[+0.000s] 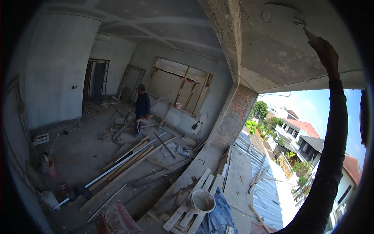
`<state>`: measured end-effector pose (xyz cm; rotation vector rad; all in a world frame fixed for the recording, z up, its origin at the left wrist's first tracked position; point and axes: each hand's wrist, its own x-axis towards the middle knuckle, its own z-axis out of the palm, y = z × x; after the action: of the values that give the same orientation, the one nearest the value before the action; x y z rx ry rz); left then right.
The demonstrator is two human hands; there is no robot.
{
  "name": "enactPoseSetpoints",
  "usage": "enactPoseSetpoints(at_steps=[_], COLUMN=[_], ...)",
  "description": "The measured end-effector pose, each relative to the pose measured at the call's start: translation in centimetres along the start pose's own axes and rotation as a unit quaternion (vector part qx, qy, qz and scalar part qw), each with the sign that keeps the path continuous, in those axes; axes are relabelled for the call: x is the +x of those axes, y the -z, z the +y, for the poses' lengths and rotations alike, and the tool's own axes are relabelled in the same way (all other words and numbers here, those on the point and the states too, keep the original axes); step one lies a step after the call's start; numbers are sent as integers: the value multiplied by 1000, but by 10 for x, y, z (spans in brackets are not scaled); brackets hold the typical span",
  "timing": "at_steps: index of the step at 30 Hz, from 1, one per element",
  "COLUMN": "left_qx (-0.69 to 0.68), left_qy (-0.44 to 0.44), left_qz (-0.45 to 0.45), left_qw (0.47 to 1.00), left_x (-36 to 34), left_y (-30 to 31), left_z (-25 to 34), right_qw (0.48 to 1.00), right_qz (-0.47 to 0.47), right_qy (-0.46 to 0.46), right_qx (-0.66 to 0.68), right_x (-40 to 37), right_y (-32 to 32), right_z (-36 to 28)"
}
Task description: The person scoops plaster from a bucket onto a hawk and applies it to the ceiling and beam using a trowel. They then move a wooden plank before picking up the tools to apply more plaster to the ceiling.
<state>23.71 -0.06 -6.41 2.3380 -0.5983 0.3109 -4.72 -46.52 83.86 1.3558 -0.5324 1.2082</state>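
At two o'clock our right hand grips a trowel at the ceiling, while at seven we cannot tell our left hand's finger state.

- I see bucket on slats, cloth right of it.
- Boards on floor, left.
- Person behind boards.
- Doorway far left.
- Ceiling right of beam.
- Houses outside, right, beyond metal roof.

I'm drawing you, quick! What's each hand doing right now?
Right hand: closed around a trowel, up at the ceiling.
Left hand: low, beside something reddish; can't tell if it's holding it.
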Motion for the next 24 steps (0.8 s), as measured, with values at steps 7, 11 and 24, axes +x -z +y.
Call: enactPoseSetpoints(at_steps=[7, 11, 24], left_qx=[52, -65, -199], left_qy=[-116, 34, 289], left_qz=[117, 64, 115], left_qw=[985, 995, 929], left_x=[2, -1, -50], left_y=[15, 45, 93], left_z=[10, 27, -1], right_qw=[990, 926, 262], right_qz=[14, -195, -778], right_qy=[139, -98, -431], right_qx=[-20, 307, 373], right_x=[-153, -301, -788], right_y=[-37, -4, 61], right_z=[4, -107, -351])
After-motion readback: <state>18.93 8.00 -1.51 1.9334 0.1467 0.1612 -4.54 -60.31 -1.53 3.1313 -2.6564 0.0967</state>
